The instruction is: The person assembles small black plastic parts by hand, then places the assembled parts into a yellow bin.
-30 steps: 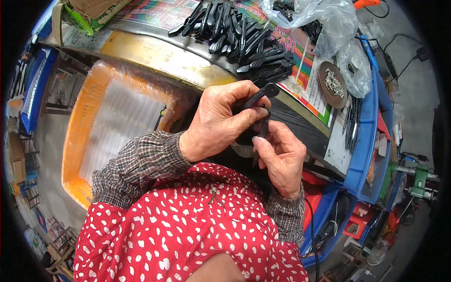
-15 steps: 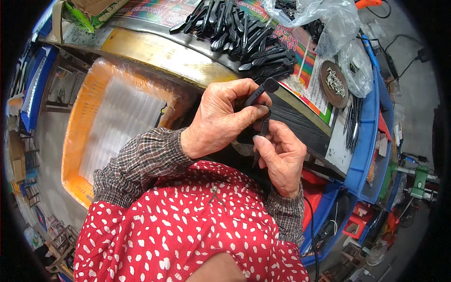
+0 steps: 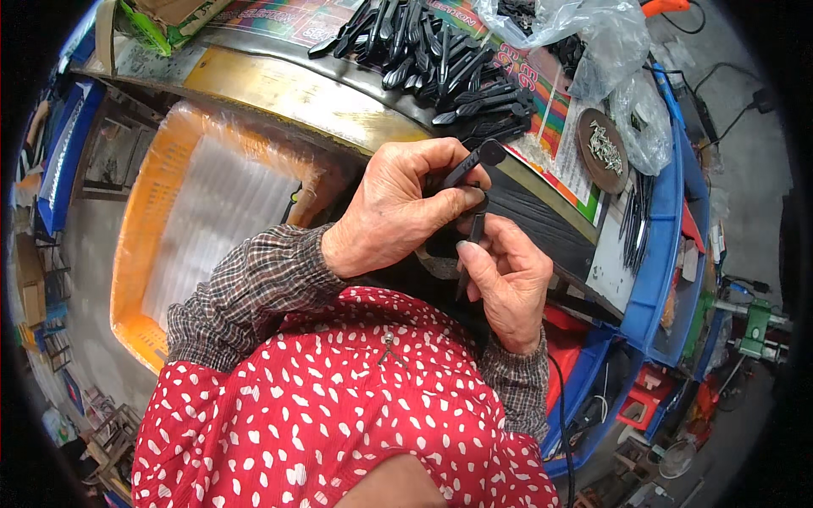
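So right now the left hand [image 3: 398,212] is gripping a black plastic handle piece [image 3: 472,162], fingers curled tight around it with the rounded end poking up past the thumb. Right hand [image 3: 506,275] is pinching a thin dark metal strip [image 3: 474,233] between thumb and fingers and holding it right up against the lower end of that handle. Both are being held up close to the chest, just off the near edge of the bench [image 3: 305,97], not resting on anything.

Looks to me like the fitting step is in progress, strip going into the handle. I'd guess it's calling for lining the strip up dead straight with whatever opening is in there, but the joint itself is hiding behind the fingers so I can't really tell how far in it's sitting.

Containers: a big orange crate [image 3: 140,220] lined with clear plastic is sitting down to the left, and I can't make out anything in it. A pile of black handles [image 3: 440,59] is lying loose on the bench further back. A round brown dish [image 3: 606,151] on the right is holding small silvery screws or pins. A clear plastic bag [image 3: 584,34] beside it is holding more black parts, and a blue tray [image 3: 656,254] at the right edge is carrying a bunch of thin dark strips [image 3: 635,216]
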`<state>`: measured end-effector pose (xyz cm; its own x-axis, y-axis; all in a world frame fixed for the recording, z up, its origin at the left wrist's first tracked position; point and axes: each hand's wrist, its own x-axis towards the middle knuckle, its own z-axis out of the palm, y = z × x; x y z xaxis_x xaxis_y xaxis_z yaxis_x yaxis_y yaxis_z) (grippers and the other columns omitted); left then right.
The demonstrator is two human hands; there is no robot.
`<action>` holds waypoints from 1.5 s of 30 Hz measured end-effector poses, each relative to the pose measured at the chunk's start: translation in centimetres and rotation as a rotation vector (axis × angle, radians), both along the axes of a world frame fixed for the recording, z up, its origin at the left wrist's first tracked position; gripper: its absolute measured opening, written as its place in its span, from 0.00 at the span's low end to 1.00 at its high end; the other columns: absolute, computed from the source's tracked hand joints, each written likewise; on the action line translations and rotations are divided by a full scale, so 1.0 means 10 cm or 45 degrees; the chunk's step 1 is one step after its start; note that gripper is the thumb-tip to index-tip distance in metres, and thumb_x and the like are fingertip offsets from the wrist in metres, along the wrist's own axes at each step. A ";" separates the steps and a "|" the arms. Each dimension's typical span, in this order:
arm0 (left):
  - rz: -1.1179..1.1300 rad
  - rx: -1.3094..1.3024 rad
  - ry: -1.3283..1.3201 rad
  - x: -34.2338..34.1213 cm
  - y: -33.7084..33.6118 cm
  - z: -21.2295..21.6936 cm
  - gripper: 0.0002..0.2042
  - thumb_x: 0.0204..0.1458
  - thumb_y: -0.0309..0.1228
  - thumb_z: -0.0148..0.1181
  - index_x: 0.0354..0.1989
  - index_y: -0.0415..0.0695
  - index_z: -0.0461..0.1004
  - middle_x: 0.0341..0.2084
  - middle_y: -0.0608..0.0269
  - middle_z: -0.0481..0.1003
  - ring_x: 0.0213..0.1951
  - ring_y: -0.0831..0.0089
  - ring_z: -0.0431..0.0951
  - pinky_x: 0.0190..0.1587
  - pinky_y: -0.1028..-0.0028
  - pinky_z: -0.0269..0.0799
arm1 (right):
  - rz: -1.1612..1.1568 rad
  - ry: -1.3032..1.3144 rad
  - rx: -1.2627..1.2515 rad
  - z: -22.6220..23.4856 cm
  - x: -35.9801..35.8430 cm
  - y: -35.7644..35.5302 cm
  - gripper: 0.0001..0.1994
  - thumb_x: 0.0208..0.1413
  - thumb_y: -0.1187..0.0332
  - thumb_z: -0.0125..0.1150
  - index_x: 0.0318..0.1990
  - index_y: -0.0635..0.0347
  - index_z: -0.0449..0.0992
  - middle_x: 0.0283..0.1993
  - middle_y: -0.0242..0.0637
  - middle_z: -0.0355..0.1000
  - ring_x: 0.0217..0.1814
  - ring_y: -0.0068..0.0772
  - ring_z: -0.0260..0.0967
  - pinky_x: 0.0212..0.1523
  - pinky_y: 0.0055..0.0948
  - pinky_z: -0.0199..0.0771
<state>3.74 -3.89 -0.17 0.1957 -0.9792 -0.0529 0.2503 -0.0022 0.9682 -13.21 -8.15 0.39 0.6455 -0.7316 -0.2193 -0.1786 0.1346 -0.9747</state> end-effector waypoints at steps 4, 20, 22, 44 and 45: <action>0.030 -0.019 -0.001 -0.02 0.02 -0.01 0.05 0.52 0.22 0.57 0.37 0.38 0.73 0.24 0.75 0.70 0.23 0.91 0.64 0.22 0.88 0.57 | -0.020 -0.010 0.011 0.02 0.01 0.01 0.15 0.53 0.76 0.60 0.48 0.70 0.70 0.24 0.26 0.66 0.19 0.09 0.59 0.17 0.12 0.58; 0.068 0.003 0.119 -0.05 0.04 -0.03 0.06 0.52 0.23 0.58 0.37 0.38 0.72 0.26 0.74 0.71 0.24 0.91 0.65 0.23 0.88 0.58 | 0.010 -0.008 -0.016 0.00 0.03 0.01 0.14 0.53 0.76 0.60 0.47 0.69 0.71 0.25 0.26 0.66 0.19 0.09 0.59 0.17 0.12 0.58; 0.085 0.008 0.087 -0.04 0.03 -0.04 0.06 0.52 0.23 0.58 0.38 0.38 0.72 0.25 0.74 0.71 0.23 0.91 0.65 0.22 0.88 0.58 | -0.004 -0.005 -0.058 -0.01 0.02 0.02 0.13 0.53 0.76 0.60 0.47 0.68 0.71 0.25 0.26 0.66 0.19 0.09 0.59 0.17 0.12 0.57; 0.046 0.019 -0.060 0.02 0.07 -0.02 0.05 0.53 0.22 0.56 0.38 0.38 0.73 0.22 0.75 0.70 0.24 0.90 0.66 0.23 0.87 0.60 | 0.066 -0.041 0.116 0.00 0.06 0.01 0.11 0.55 0.75 0.59 0.44 0.68 0.70 0.24 0.27 0.68 0.18 0.09 0.59 0.16 0.11 0.57; 0.046 0.044 -0.041 0.01 0.06 -0.03 0.06 0.53 0.22 0.56 0.38 0.38 0.73 0.22 0.75 0.70 0.23 0.90 0.66 0.23 0.87 0.60 | 0.051 -0.050 0.156 0.00 0.07 0.01 0.11 0.55 0.75 0.59 0.45 0.68 0.70 0.24 0.28 0.68 0.18 0.09 0.59 0.16 0.11 0.57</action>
<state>3.89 -3.31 -0.46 0.2332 -0.9691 -0.0799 0.2196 -0.0276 0.9752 -12.53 -8.04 0.38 0.6834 -0.6745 -0.2793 -0.1484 0.2462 -0.9578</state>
